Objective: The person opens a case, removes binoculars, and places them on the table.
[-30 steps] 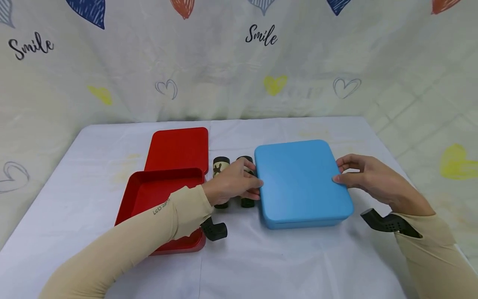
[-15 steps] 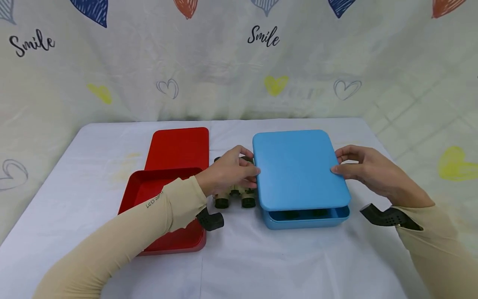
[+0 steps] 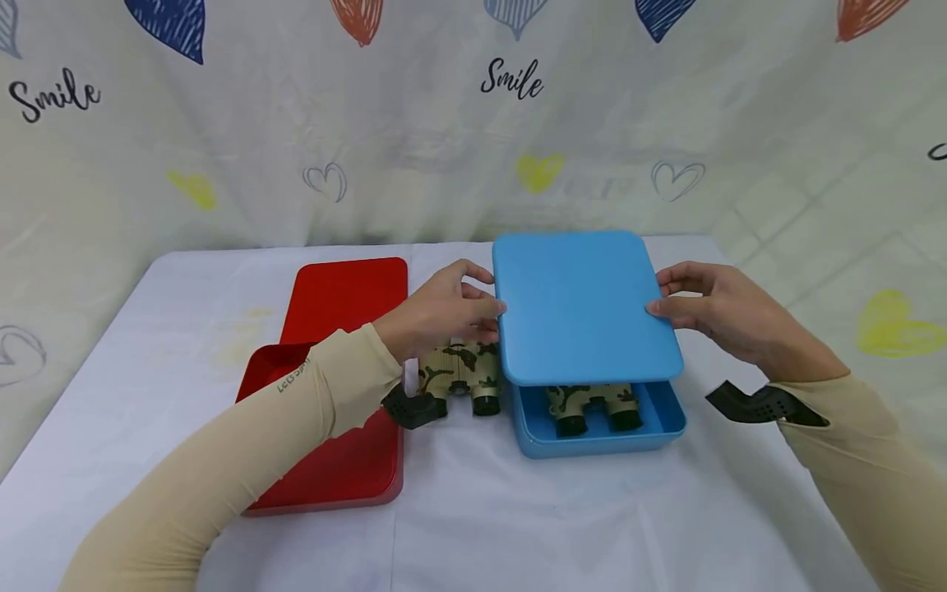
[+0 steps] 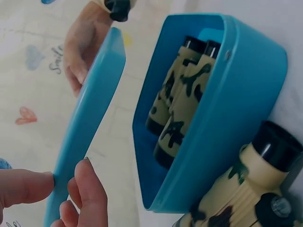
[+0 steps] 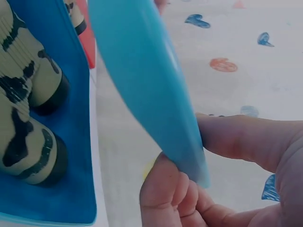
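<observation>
A flat blue lid (image 3: 584, 308) is held above the blue box (image 3: 602, 446), apart from its rim. My left hand (image 3: 447, 308) pinches the lid's left edge between thumb and fingers, and my right hand (image 3: 721, 312) pinches the right edge. Inside the box lie camouflage binoculars (image 3: 595, 404), partly covered by the lid in the head view but plain in the left wrist view. A second pair of camouflage binoculars (image 3: 460, 370) lies on the table just left of the box, its upper part hidden behind my left hand.
To the left sits a red box (image 3: 355, 469) without its cover, partly behind my left sleeve. A flat red lid (image 3: 348, 296) lies behind it. The table has a white cloth (image 3: 518, 526), and a printed curtain (image 3: 414, 123) hangs at the back.
Both hands have raised the blue lid off the box and moved it away toward the back, uncovering the front of the box and the binoculars inside. The red box and lid have stayed put.
</observation>
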`<state>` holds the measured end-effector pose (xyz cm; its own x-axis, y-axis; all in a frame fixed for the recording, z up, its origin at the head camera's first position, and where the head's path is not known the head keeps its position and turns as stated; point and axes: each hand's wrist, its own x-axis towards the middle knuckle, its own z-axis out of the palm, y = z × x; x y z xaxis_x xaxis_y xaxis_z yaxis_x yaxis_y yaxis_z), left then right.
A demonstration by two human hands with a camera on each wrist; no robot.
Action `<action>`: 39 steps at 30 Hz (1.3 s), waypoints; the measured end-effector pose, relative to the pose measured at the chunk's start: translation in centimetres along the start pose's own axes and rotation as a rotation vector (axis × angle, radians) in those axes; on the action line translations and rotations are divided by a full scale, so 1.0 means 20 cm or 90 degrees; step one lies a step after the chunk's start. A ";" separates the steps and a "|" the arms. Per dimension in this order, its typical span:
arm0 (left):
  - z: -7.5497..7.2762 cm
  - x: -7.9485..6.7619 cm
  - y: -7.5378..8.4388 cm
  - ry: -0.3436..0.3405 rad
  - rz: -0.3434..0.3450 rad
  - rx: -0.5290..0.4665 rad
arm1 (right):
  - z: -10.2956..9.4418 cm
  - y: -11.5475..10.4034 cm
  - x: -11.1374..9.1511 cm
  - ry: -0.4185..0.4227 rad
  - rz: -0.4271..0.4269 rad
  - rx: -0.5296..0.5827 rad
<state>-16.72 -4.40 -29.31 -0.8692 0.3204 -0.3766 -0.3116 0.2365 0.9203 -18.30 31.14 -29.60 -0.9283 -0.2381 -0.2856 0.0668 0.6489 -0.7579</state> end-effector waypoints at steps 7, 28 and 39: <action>-0.04 0.05 0.05 -0.013 0.029 -0.004 | -0.04 -0.04 0.04 0.017 0.002 0.015; -0.11 0.21 0.08 -0.015 0.049 -0.011 | -0.05 -0.03 0.20 0.044 -0.009 0.058; -0.14 0.29 0.07 -0.001 0.051 -0.017 | -0.06 -0.02 0.29 0.039 -0.019 0.079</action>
<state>-23.25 -4.85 -29.93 -0.8911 0.3393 -0.3013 -0.2509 0.1848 0.9502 -24.09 30.29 -30.25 -0.9510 -0.2086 -0.2284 0.0804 0.5465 -0.8336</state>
